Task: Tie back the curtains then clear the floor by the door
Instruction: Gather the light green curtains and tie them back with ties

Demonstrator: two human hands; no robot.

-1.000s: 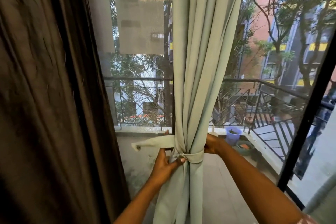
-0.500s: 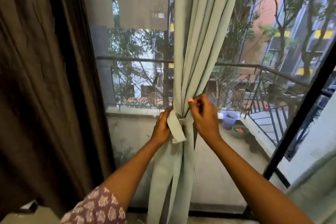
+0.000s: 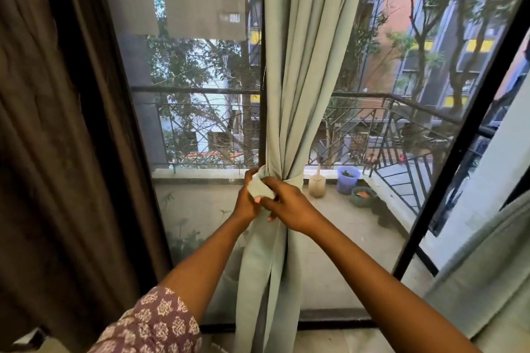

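At gathered waist of pale green fabric curtain point(image 3: 289, 94) — left hand point(image 3: 247, 203) and right hand point(image 3: 289, 205) both pinched matching green fabric tie-back strip point(image 3: 259, 189), hands touching.

Curtain point(image 3: 301, 66) in the middle of the frame is a pale sage green, tie band point(image 3: 259, 188) same shade. Dark brown drape point(image 3: 43, 152) fills the left side. Sleeve point(image 3: 155, 324) at the bottom is mauve with a cream floral print. Lilac-blue pot point(image 3: 348, 180) at centre right, black railing point(image 3: 401, 129) behind it.
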